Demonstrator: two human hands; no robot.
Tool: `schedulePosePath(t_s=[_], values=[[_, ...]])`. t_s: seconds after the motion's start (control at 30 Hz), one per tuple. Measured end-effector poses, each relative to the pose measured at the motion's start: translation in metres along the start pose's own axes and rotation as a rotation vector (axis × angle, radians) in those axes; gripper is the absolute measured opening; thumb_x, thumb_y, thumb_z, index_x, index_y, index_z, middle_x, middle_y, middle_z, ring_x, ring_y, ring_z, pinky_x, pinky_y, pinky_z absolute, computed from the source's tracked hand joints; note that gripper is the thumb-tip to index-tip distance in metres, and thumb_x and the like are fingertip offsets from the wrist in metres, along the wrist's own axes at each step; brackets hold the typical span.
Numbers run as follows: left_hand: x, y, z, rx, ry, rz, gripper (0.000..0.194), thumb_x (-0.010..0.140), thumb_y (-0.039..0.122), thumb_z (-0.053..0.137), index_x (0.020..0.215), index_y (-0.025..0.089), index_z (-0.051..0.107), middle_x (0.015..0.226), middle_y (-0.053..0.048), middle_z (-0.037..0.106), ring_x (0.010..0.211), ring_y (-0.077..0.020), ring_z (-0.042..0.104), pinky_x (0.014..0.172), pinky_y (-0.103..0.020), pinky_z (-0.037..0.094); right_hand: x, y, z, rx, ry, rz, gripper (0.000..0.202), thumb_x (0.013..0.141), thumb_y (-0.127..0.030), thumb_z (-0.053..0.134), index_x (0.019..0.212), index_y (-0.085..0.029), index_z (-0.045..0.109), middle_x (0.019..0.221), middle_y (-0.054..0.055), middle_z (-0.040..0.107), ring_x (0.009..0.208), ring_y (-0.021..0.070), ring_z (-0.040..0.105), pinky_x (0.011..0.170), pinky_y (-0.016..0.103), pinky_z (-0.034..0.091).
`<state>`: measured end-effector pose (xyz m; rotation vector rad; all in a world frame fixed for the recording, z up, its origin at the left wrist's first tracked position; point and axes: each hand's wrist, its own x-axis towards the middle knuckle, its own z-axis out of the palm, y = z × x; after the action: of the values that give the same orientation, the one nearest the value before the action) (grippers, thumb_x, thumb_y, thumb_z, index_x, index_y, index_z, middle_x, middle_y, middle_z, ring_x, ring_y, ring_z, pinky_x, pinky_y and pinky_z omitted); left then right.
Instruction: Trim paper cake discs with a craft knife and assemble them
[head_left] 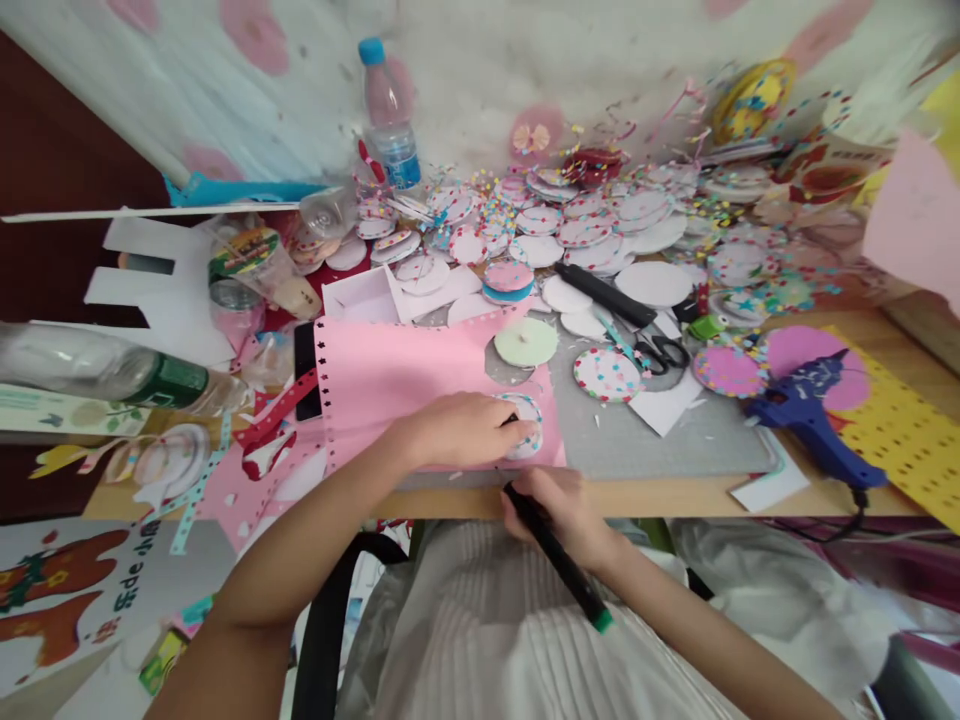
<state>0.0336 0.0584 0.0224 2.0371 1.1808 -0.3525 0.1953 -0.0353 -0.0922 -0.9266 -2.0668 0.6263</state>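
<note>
A pink sheet (397, 370) with a round hole near its right side lies on the grey mat (675, 440). My left hand (476, 428) presses a small white disc with coloured dots (528, 440) onto the sheet's lower right part. Just below, at the sheet's front edge, my right hand (559, 505) is closed around a black marker (562, 565), its green end pointing down and away from the sheet. A pale green disc (525, 343) sits by the hole, and a dotted disc (606, 374) lies to the right.
Many decorated discs (585, 230) are piled at the back, near an upright bottle (390, 120). Scissors (660, 353) and a black stick-like tool (606, 294) lie behind the mat's middle. A blue glue gun (821, 425) is at the right; a bottle (169, 380) lies left.
</note>
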Motion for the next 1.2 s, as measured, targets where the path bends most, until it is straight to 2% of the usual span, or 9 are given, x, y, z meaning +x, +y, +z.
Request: schedulePosePath(t_s=[0.13,0.3,0.47,0.63,0.87,1.07,1.2], values=[[0.009,0.002,-0.008,-0.046,-0.087,-0.016,0.048,0.094,0.052,0.029,0.096,0.023,0.067,0.107,-0.006,0.071,0.094,-0.0226,0.063,0.079,-0.032,0.045,0.009,-0.001,0.005,-0.071,-0.042,-0.011,0.016,0.086,-0.014,0.052,0.076,-0.023,0.043,0.061,-0.004,0.051,0.051,0.0102,0.045,0.051,0.022,0.030],[0.014,0.004,-0.014,-0.027,-0.120,0.002,0.046,0.094,0.048,0.030,0.097,0.022,0.067,0.109,-0.007,0.071,0.097,-0.0226,0.063,0.083,-0.033,0.045,0.020,-0.004,0.005,-0.143,-0.097,-0.012,0.017,0.086,-0.009,0.048,0.074,-0.021,0.047,0.064,-0.001,0.055,0.055,0.0123,0.048,0.052,0.023,0.030],[0.011,0.007,-0.009,0.036,-0.113,0.005,0.050,0.094,0.051,0.028,0.102,0.020,0.067,0.110,-0.010,0.071,0.096,-0.0254,0.063,0.080,-0.036,0.046,0.018,-0.004,0.012,-0.194,-0.097,0.007,0.019,0.085,-0.007,0.046,0.073,-0.021,0.051,0.065,0.000,0.056,0.057,0.0137,0.048,0.054,0.025,0.029],[0.005,0.014,-0.006,0.140,-0.089,0.018,0.049,0.094,0.044,0.025,0.100,0.019,0.067,0.107,-0.011,0.071,0.093,-0.0269,0.064,0.076,-0.037,0.047,0.011,-0.005,0.016,-0.212,-0.068,0.042,0.014,0.086,-0.010,0.050,0.078,-0.020,0.056,0.066,0.001,0.057,0.057,0.0142,0.046,0.053,0.026,0.026],[0.005,0.012,-0.006,0.186,-0.093,0.046,0.047,0.093,0.043,0.027,0.096,0.020,0.068,0.105,-0.010,0.072,0.090,-0.0257,0.065,0.073,-0.035,0.046,0.003,-0.011,0.000,-0.151,-0.107,0.077,0.024,0.081,-0.004,0.046,0.064,-0.021,0.045,0.058,-0.004,0.048,0.049,0.0093,0.039,0.051,0.023,0.026],[0.003,0.008,-0.004,0.201,-0.056,0.054,0.048,0.094,0.046,0.027,0.097,0.021,0.068,0.105,-0.009,0.073,0.091,-0.0269,0.065,0.072,-0.035,0.046,-0.007,0.000,-0.016,-0.122,-0.124,0.098,0.027,0.083,-0.006,0.047,0.063,-0.022,0.039,0.057,-0.005,0.043,0.049,0.0095,0.039,0.051,0.024,0.028],[0.002,0.009,-0.003,0.220,-0.040,0.053,0.048,0.094,0.046,0.028,0.096,0.021,0.068,0.104,-0.009,0.073,0.091,-0.0270,0.066,0.072,-0.035,0.046,-0.007,0.009,-0.027,-0.111,-0.086,0.115,0.027,0.085,-0.011,0.050,0.065,-0.023,0.037,0.057,-0.005,0.039,0.048,0.0097,0.037,0.049,0.025,0.028]])
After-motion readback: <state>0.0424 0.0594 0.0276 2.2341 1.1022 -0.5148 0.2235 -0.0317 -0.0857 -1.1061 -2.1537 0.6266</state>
